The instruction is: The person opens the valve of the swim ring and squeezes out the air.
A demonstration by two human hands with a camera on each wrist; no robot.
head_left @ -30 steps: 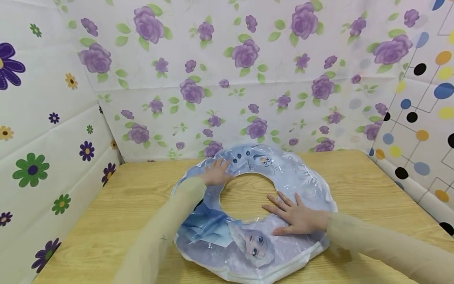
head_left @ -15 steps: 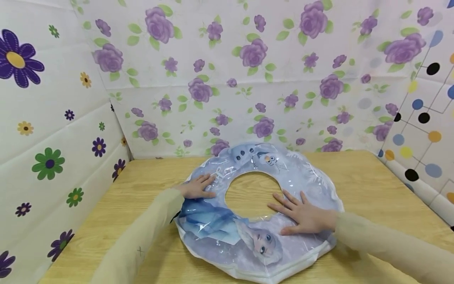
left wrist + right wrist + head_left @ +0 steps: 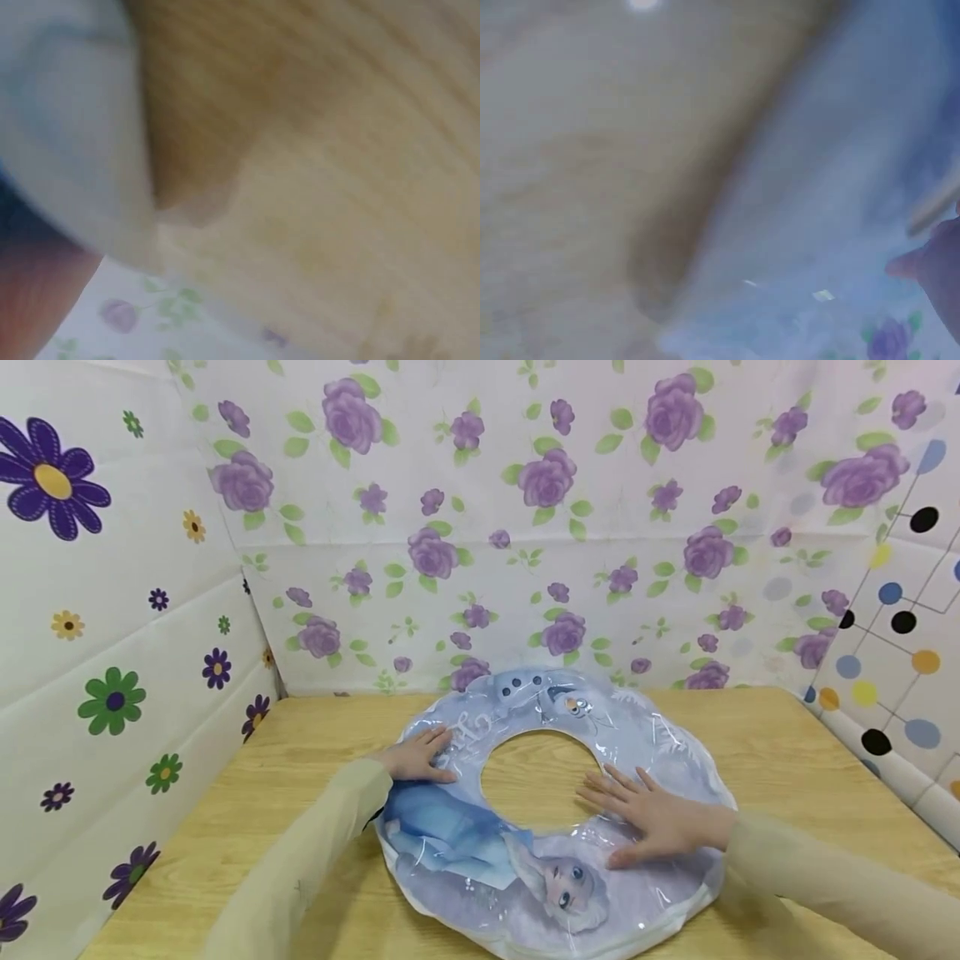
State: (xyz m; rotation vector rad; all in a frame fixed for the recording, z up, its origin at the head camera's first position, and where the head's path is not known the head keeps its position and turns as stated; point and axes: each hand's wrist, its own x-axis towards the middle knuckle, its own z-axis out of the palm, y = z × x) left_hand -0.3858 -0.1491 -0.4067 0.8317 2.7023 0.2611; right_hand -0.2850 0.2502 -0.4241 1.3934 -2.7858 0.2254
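Note:
A pale blue and lilac swim ring (image 3: 525, 902), printed with cartoon figures, lies on the wooden table, its surface wrinkled and partly puffed. My left hand (image 3: 414, 755) rests on its left side with fingers straight. On the right side of the ring, my right hand (image 3: 663, 818) lies palm down, fingers spread toward the central hole. In the blurred left wrist view, the ring's edge (image 3: 75, 112) stands at the left beside part of the left hand (image 3: 45, 292). The right wrist view shows the ring's side (image 3: 802, 180) and part of the right hand (image 3: 941, 270).
The wooden table (image 3: 300, 735) runs under the ring and shows through its hole. A sheet with purple roses (image 3: 450, 602) hangs behind; a flower-print sheet (image 3: 150, 635) stands at the left and a dotted sheet (image 3: 900, 652) at the right.
My left hand has moved from the ring's upper left down to its left side, then stayed there. My right hand stays on the right side. The ring looks slightly smoother along its lower edge.

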